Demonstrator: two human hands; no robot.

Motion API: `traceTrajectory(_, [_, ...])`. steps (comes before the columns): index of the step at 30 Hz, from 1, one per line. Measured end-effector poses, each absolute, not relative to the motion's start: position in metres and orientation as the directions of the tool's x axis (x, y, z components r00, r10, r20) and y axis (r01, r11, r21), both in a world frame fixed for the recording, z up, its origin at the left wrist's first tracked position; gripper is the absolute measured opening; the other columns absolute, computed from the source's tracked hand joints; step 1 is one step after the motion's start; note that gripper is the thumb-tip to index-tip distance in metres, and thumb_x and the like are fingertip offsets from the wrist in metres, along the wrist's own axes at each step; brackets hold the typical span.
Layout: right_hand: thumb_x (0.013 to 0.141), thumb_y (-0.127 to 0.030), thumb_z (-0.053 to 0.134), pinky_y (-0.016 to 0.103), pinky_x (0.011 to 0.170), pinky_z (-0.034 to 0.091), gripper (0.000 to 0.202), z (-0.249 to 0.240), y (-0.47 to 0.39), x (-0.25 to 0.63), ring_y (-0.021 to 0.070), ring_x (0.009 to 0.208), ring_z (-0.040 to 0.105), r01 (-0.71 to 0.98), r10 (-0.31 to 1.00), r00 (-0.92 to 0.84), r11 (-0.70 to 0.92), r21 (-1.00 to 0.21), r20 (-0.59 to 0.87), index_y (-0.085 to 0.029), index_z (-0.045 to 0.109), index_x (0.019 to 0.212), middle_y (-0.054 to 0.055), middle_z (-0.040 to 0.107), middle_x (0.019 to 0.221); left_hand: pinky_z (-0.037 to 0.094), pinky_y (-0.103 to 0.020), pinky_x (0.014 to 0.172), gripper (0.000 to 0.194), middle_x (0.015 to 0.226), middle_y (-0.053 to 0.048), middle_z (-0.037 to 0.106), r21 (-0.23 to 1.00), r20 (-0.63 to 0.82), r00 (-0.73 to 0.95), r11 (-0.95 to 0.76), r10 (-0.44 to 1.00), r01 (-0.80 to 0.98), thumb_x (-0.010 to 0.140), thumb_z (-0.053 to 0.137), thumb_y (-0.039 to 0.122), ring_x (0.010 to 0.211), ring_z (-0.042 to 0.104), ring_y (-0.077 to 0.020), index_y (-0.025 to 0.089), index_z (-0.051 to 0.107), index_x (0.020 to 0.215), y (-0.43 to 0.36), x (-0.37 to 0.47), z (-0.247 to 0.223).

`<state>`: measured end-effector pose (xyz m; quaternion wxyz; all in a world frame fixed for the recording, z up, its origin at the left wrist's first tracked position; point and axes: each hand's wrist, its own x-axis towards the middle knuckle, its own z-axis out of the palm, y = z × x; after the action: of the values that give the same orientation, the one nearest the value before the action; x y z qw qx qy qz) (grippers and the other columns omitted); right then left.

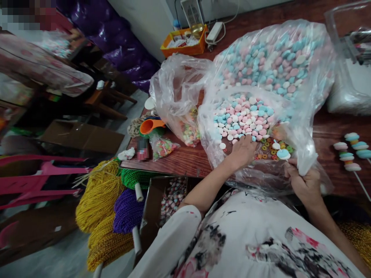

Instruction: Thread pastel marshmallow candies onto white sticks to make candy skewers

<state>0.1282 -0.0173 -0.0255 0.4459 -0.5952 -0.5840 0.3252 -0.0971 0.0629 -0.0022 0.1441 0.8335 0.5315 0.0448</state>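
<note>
My left hand (243, 151) reaches into the mouth of a large clear plastic bag (207, 123). Its fingers are bent together at the near edge of a loose pile of pink, blue and white candies (246, 116); what they pinch, if anything, is hidden. Small ring-shaped pieces (262, 156) in yellow, green, orange and red lie just right of that hand. My right hand (305, 181) is closed on a thin stick, mostly covered by the fingers. On the stick sit a blue-and-white candy (283, 154) and, above it, a white one (276, 146).
Finished-looking candy skewers (348, 156) lie at the right. Left of the bag are another clear bag (179, 88), an orange scoop (150, 126) and a small candy bag (164, 147). An orange tray (185, 48) stands behind. Bead strands (100, 197) hang left; a person's patterned clothing (43, 65) shows beyond.
</note>
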Motion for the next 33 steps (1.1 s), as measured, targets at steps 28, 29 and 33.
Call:
traceTrajectory(28, [0.094, -0.030, 0.064, 0.030, 0.059, 0.044, 0.016, -0.028, -0.029, 0.143, 0.0146, 0.056, 0.053, 0.446, 0.979, 0.084, 0.129, -0.886, 0.185, -0.020, 0.068, 0.083, -0.003, 0.058, 0.062, 0.050, -0.036, 0.084, 0.020, 0.116, -0.013, 0.060, 0.339, 0.054, 0.610, -0.589, 0.790, 0.733, 0.093, 0.056, 0.017, 0.107, 0.054, -0.0260, 0.018, 0.071, 0.107, 0.063, -0.087, -0.005])
traceTrajectory(29, [0.094, -0.030, 0.064, 0.029, 0.059, 0.044, 0.017, -0.026, -0.028, 0.142, 0.0145, 0.056, 0.053, 0.453, 0.979, 0.078, 0.134, -0.881, 0.189, -0.020, 0.067, 0.080, -0.003, 0.057, 0.062, 0.050, -0.036, 0.083, 0.023, 0.116, -0.013, 0.061, 0.341, 0.065, 0.597, -0.580, 0.800, 0.740, 0.093, 0.056, 0.015, 0.106, 0.055, -0.0255, 0.018, 0.070, 0.111, 0.063, -0.086, -0.007])
traceTrajectory(33, [0.094, -0.031, 0.064, 0.030, 0.058, 0.044, 0.016, -0.030, -0.029, 0.145, 0.0155, 0.056, 0.054, 0.492, 0.982, 0.054, 0.131, -0.860, 0.180, -0.021, 0.069, 0.083, -0.002, 0.060, 0.062, 0.051, -0.035, 0.087, 0.020, 0.099, -0.010, 0.063, 0.392, 0.074, 0.536, -0.519, 0.841, 0.760, 0.095, 0.054, 0.017, 0.098, 0.057, -0.0230, 0.017, 0.072, 0.102, 0.061, -0.089, -0.015])
